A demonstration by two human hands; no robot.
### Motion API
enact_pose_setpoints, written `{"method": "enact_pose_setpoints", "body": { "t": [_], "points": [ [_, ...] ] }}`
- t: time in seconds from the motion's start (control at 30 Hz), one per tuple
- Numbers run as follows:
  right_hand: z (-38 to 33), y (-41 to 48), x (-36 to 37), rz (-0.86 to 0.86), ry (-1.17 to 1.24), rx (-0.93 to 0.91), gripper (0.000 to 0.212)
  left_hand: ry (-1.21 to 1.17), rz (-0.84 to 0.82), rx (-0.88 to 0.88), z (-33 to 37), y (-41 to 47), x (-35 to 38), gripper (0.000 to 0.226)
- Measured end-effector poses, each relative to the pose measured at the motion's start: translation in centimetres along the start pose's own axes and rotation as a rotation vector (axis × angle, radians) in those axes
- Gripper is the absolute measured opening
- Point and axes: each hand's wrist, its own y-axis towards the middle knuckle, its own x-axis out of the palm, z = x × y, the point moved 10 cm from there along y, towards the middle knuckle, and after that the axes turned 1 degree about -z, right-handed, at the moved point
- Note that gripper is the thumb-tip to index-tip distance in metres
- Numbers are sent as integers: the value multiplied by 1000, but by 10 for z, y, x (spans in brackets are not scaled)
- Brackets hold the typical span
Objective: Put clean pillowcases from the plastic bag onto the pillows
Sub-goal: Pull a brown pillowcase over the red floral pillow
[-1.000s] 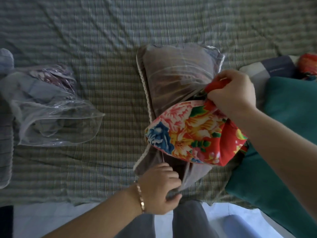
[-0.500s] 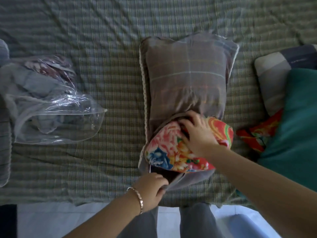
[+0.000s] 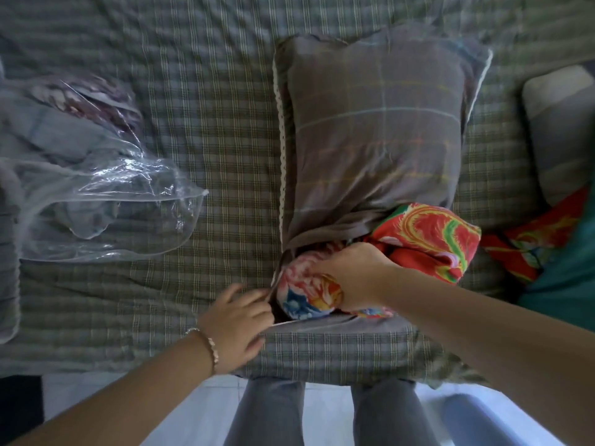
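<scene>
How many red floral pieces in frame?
2. One floral pillow at centre, half inside the grey pillowcase, held by the right hand. A second floral piece at the right edge, between the grey cushion and the teal cushion, partly hidden. Others may be hidden.

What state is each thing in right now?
Pillow, partly in the pillowcase, near end sticking out.
Pillowcase, mouth open at the near end.
Bag, lying on the bed, open, cloth inside.
Left hand, holds the pillowcase's mouth edge.
Right hand, grips the pillow's near end.
</scene>
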Motion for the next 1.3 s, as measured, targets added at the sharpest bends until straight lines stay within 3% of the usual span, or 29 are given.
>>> {"method": "enact_pose_setpoints", "body": {
  "t": [0.1, 0.23, 0.33, 0.47, 0.53, 0.63, 0.67, 0.73, 0.8, 0.9, 1.0, 1.13, 1.2, 1.3],
  "points": [
    [-4, -13, 12, -112, -58, -31, 50, -18, 99, 68, 11, -3, -12, 27],
    [-38, 17, 18, -103, -136, -144, 29, -83, 275, 116, 25, -5, -26, 24],
    [-56, 45, 29, -78, -117, -124, 18, -126, 335, 91, 11, -9, -23, 24],
    [-59, 60, 57, -157, -107, 12, 33, -95, 328, -6, -18, -7, -8, 37],
    [-58, 48, 49, -23, 4, 62, 38, -168, 346, -48, -28, -11, -13, 45],
    [-65, -12, 20, 475, 75, -12, 30, -273, 385, -7, -18, -16, -26, 40],
    [-74, -33, 21, 538, 63, -62, 28, -267, 399, 22, -10, -15, -32, 42],
    [-85, -57, 36, 463, 133, -111, 30, -228, 411, 116, 14, -11, -40, 50],
    [-83, -62, 54, 255, 265, -82, 30, -185, 408, 172, 28, -7, -45, 55],
    [-46, -77, 66, 53, 305, 167, 35, -141, 401, 196, 34, -4, -49, 55],
    [28, -113, 90, -139, 81, 402, 43, -112, 394, 176, 32, -5, -50, 58],
    [112, -154, 72, -17, -32, 523, 46, -108, 337, 99, 42, 16, -43, 58],
    [113, -164, 69, 120, -44, 419, 38, -124, 319, -35, 42, 34, -45, 52],
    [102, -188, 70, 235, 29, 353, 44, -130, 431, -134, 66, 71, -75, 33]
  ]
}}
